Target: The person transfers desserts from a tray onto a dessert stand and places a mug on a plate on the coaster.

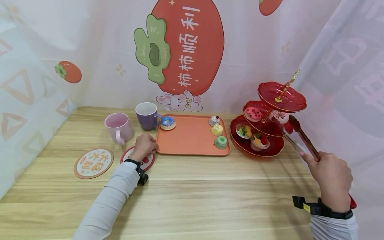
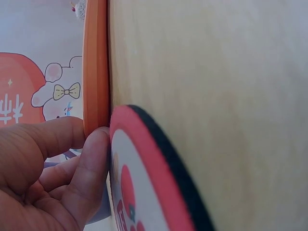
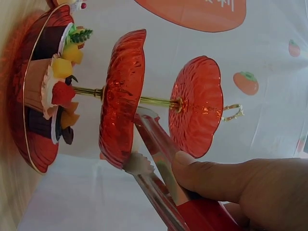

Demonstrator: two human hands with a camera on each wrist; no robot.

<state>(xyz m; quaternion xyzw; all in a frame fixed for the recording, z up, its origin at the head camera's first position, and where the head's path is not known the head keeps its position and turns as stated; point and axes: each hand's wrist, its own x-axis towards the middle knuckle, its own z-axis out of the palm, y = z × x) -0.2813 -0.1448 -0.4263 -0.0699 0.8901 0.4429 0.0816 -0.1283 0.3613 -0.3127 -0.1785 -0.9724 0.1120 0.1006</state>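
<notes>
My left hand (image 1: pixel 145 146) pinches the left edge of the orange tray (image 1: pixel 192 136); the left wrist view shows thumb and forefinger at its rim. A blue-iced donut (image 1: pixel 168 122) and several small cakes, one of them green (image 1: pixel 221 142), lie on this tray. In my right hand (image 1: pixel 331 176) I grip red-handled metal tongs (image 3: pixel 161 149). Their tips reach the middle tier of a red three-tier stand (image 1: pixel 295 98), about a pink-and-white sweet (image 1: pixel 281 116). Whether the tips squeeze it is hidden. A pink donut (image 1: pixel 253 113) sits on the same tier.
Fruit tarts, one with a red berry (image 1: pixel 259 142), fill the stand's bottom tier. Left of the tray stand a purple mug (image 1: pixel 147 119) and a pink mug (image 1: pixel 119 127). A round coaster (image 1: pixel 94 163) lies before them; a red-rimmed coaster (image 2: pixel 149 178) is under my left hand.
</notes>
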